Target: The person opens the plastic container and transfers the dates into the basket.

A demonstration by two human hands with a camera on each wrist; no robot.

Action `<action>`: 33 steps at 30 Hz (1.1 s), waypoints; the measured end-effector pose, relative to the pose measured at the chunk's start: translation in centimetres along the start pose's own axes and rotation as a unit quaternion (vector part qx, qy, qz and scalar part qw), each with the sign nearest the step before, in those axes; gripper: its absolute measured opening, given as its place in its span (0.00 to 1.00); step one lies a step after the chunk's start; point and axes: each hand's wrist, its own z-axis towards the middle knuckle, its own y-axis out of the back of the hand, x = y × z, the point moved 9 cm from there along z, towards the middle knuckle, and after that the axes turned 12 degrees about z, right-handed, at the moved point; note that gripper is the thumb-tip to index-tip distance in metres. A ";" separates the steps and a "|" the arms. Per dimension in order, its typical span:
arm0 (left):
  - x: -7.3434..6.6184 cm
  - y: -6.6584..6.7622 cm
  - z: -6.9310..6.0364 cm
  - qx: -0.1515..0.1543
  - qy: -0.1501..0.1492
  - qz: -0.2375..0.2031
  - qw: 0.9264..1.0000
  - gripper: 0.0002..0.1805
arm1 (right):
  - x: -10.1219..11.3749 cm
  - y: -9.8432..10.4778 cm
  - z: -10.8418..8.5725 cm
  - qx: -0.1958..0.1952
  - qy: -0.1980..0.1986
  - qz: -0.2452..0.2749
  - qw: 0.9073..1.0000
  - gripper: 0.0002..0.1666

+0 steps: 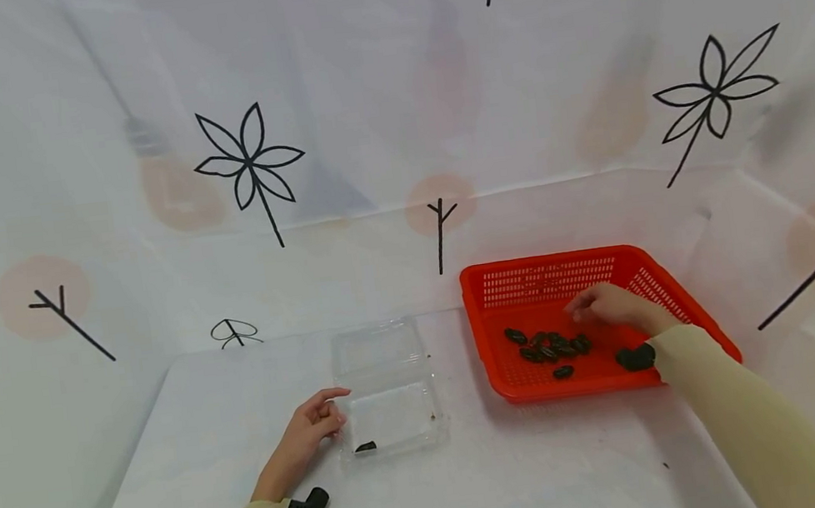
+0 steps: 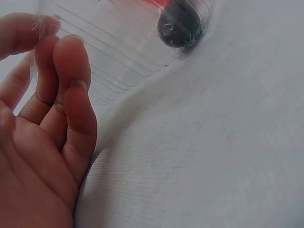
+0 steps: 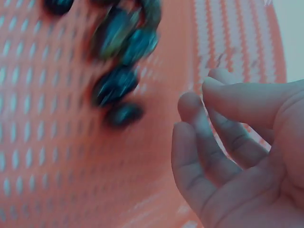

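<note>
My left hand (image 1: 308, 424) is at the left wall of a clear plastic clamshell box (image 1: 390, 417). In the left wrist view, the fingertips (image 2: 71, 59) are bent at the plastic edge, one reaching behind it. A dark oval piece (image 1: 365, 446) lies in the box's near left corner. My right hand (image 1: 613, 308) hovers inside a red perforated basket (image 1: 485, 337), to the right of several glossy dark green oval pieces (image 1: 550, 347). Their exact kind is unclear. In the right wrist view, the fingers are loosely bent, with nothing between the thumb and fingertips (image 3: 190, 104).
The clamshell's lid (image 1: 376, 350) lies folded back behind its base. Both stand on a white-covered table (image 1: 523, 475), left of the basket. A white cloth (image 1: 363, 125) with drawn plants hangs behind. A tiny dark speck (image 1: 666, 465) lies near the basket's front.
</note>
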 end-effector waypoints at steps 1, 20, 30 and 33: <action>0.0 0.0 0.0 0.000 0.001 0.000 1.000 0.25 | 0.7 -0.2 0.1 -0.002 0.008 0.000 1.000 0.19; -0.4 0.1 -0.4 0.006 -0.001 0.001 1.000 0.24 | 14.9 -10.5 2.4 0.065 0.117 0.004 0.991 0.16; 0.1 0.1 -0.1 0.010 0.004 -0.002 1.000 0.25 | 18.4 -19.5 3.5 0.182 0.121 0.012 0.976 0.14; 0.0 0.0 -0.1 0.008 0.001 -0.001 1.000 0.25 | 18.9 -22.1 4.0 0.215 0.119 0.011 0.969 0.15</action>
